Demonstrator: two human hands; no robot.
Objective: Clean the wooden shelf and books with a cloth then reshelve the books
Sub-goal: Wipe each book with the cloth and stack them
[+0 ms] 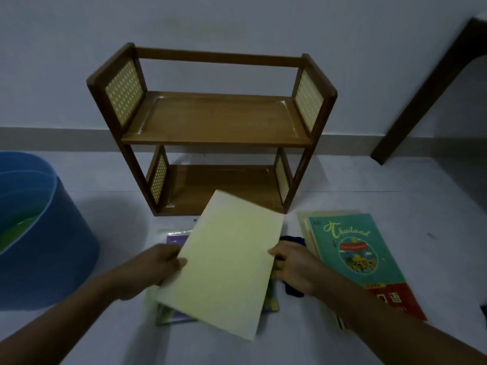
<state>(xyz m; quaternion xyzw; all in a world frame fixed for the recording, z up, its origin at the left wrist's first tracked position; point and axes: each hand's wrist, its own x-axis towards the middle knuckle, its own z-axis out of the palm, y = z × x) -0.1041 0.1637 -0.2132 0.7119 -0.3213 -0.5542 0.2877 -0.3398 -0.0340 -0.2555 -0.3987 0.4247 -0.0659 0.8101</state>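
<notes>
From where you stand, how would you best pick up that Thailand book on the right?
Take the Thailand book by its long right edge, coming from the right. It lies flat atop a stack, that side is open floor, and its left edge is crowded by the right hand.

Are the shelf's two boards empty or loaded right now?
Empty. Both boards of the shelf show bare wood. The books lie on the floor: the pale book in both hands, the Thailand book beside it.

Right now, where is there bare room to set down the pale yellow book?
Both boards of the brown wooden shelf are bare. Floor lies open between the blue round tub and the purple book. It is crowded rightward: dark cloth, teal Thailand book stack.
</notes>
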